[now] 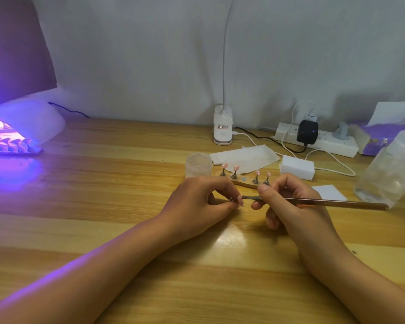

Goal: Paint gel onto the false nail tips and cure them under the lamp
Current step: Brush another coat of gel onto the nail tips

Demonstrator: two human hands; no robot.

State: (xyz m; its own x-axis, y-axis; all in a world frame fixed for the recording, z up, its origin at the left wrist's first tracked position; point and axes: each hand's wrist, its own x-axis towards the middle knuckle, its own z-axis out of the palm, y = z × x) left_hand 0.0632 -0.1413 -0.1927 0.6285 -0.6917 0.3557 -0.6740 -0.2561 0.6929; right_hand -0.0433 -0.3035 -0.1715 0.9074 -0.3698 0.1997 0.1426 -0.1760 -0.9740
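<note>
Pink nail tip (240,200) sits pinched on its small holder in your left hand (197,201), fingers curled tight, just in front of the wooden stand (240,182). Your right hand (290,204) grips the brush (325,202) pen-style, bristles touching the tip. Brace both hands on the table (126,195), stroke thinly, and avoid flooding the edges; the glowing lamp (21,127) waits far left.
</note>
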